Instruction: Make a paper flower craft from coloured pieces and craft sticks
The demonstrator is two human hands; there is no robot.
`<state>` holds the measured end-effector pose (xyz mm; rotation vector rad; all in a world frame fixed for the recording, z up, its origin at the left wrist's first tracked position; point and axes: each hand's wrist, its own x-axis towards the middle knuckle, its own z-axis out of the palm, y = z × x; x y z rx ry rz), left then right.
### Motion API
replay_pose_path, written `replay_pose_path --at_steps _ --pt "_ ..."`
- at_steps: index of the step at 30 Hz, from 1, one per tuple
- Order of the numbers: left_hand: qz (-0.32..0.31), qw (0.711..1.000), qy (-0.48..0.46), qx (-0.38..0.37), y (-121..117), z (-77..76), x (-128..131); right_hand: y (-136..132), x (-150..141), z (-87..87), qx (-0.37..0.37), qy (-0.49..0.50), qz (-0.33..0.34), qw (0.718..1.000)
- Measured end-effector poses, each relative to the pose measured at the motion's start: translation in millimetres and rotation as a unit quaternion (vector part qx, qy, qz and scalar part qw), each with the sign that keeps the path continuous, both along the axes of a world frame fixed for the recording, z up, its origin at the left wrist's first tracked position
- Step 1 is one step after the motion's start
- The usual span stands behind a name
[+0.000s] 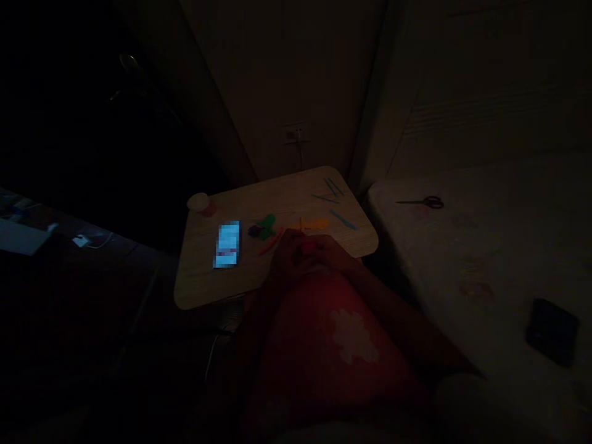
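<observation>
Left hand (287, 258) and right hand (327, 248) grip a red piece (308, 247) at the desk (203, 287), where a pale cup (198, 201) sits, contents indiscernible.

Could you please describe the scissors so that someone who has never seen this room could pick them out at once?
Right of the light wooden table is a large pale surface. Near its far left corner lie the scissors, blades pointing left. Their looped dark handles set them apart from the blocky dark object nearer the camera.

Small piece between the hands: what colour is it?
The small piece is red; the head view shows it.
</observation>
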<state>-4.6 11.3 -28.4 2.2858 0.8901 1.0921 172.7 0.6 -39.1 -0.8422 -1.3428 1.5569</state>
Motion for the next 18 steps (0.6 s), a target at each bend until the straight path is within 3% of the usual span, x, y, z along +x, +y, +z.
replay_pose_path --at_steps 5,11,15,18 --pt "-0.022 0.999 -0.027 -0.015 0.4 0.1 -1.9 -2.1 4.3 -0.2 0.006 -0.002 -0.04 0.999" --pt "-0.058 0.995 -0.062 -0.047 8.4 -7.2 -3.4 -3.6 4.2 -2.4 -0.006 0.029 -0.011 1.0" --pt "-0.031 0.997 -0.052 -0.041 11.1 -9.7 -1.9 -2.3 1.4 -1.3 0.002 0.046 0.018 0.999" --pt "0.007 0.997 -0.073 -0.027 10.5 -8.7 -2.5 -0.9 0.3 -3.6 -0.005 0.087 -0.007 0.996"
